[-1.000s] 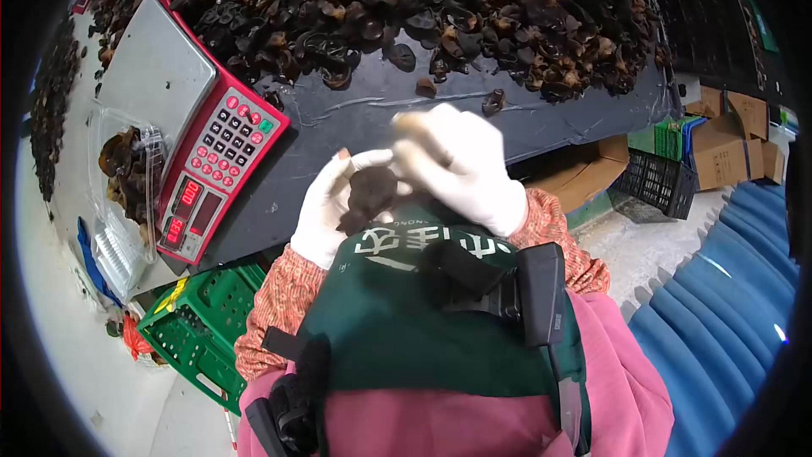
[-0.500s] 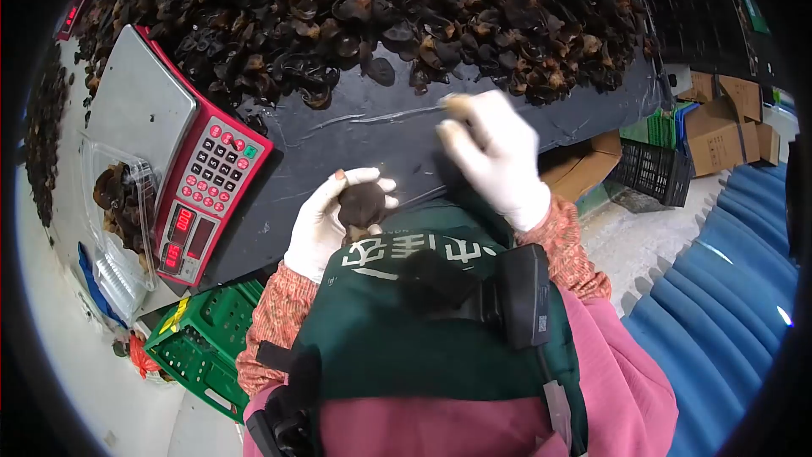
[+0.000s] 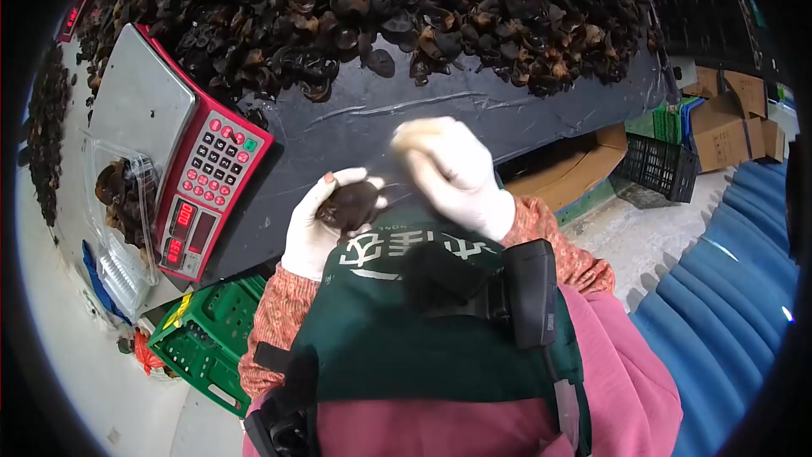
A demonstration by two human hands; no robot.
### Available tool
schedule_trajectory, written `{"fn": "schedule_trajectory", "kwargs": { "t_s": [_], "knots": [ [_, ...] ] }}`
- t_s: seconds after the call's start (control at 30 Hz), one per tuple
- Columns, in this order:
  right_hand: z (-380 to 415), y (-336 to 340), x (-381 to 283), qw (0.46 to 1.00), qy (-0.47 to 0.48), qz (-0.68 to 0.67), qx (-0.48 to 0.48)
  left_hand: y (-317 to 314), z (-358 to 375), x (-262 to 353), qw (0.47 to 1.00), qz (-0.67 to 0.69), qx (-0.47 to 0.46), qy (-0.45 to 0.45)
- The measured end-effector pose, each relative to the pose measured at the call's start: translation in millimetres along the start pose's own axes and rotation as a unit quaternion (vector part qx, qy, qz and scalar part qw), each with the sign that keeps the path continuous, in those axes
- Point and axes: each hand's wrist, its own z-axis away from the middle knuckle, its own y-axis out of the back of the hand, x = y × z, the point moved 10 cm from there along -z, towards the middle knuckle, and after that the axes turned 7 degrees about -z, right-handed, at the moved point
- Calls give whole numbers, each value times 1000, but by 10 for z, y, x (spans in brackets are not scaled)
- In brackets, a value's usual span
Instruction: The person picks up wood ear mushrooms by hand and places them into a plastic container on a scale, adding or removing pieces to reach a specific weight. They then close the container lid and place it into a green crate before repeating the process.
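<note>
My left hand (image 3: 309, 233), in a white glove, is closed around a dark brown wood ear mushroom (image 3: 349, 206) just above the green apron (image 3: 448, 330). To its right, my right hand (image 3: 457, 171), also gloved in white, hovers over the near edge of the table. Its fingers are curled together and slightly blurred; whether anything is between them is hidden. Beyond both hands a large heap of wood ear mushrooms (image 3: 381, 13) covers the far side of the dark plastic-covered table (image 3: 338, 131).
A red scale (image 3: 216, 169) stands at left, beside a clear plastic box (image 3: 139, 173) of mushrooms. Below are a green crate (image 3: 199, 347) and a stack of clear trays (image 3: 123, 279). Cardboard boxes (image 3: 719, 131), a black crate (image 3: 655, 171) and blue corrugated sheeting (image 3: 719, 288) lie to the right.
My right hand has moved left and nearer to my left hand, its fingers drawn closer together. In my left hand, the mushroom has tilted and shifted slightly to the left.
</note>
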Motion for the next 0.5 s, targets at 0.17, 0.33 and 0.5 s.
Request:
{"fn": "schedule_trajectory", "kwargs": {
  "t_s": [0.17, 0.33, 0.5],
  "knots": [
    [329, -273, 27, 985, 97, 104, -98, 323, 212, 33, 994, 71, 50, -69],
    [530, -1013, -13, 917, 193, 163, -310, 354, 206, 27, 981, 183, -1, -65],
    [561, -352, 426, 916, 2, 285, -283, 236, 303, 7, 992, 70, 9, -103]
  ]
}}
